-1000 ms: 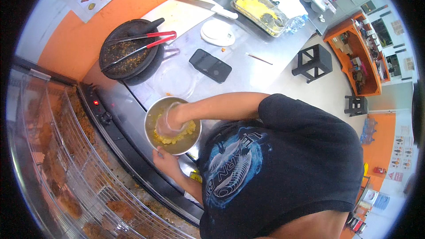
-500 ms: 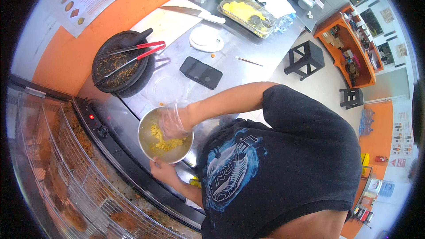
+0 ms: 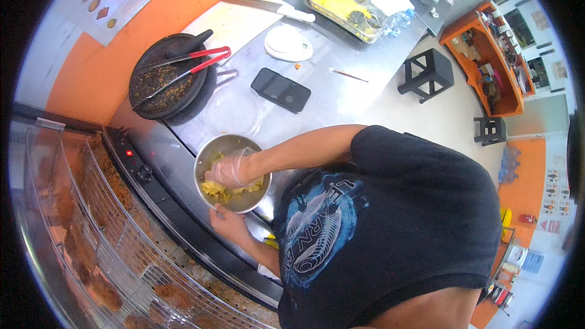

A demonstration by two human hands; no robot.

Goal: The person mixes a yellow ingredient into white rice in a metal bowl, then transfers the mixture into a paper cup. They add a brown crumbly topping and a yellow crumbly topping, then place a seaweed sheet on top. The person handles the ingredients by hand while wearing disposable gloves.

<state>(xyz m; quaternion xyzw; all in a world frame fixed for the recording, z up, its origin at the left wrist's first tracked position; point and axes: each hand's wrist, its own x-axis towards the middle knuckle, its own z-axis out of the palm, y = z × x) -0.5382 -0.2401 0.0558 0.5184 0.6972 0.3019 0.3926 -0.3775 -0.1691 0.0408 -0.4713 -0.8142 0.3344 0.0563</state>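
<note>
A steel bowl (image 3: 222, 145) stands at the front of the worktop, with crumbly yellow mash (image 3: 213, 189) in its bottom. My right hand (image 3: 228, 172), in a clear plastic glove, is down inside the bowl. Its fingers curl into the mash and are partly hidden by it. Bare and ungloved, my left hand (image 3: 230, 224) grips the near rim of the bowl, thumb over the edge. Beyond the bowl lie a clear round lid-like sheet (image 3: 234, 113) and a black phone (image 3: 281, 90).
A dark stone mortar (image 3: 149, 100) carries red-handled tongs (image 3: 210, 61). Farther back are a knife (image 3: 262, 7) on a white board (image 3: 244, 27), a white scale (image 3: 288, 42) and a glass dish (image 3: 317, 7) of yellow food. A glass-fronted display case (image 3: 116, 231) borders the left.
My gloved right hand has shifted left and pressed deeper into the mash, which now sits around its fingers. The bowl appears slightly farther up in view. My left hand keeps its grip.
</note>
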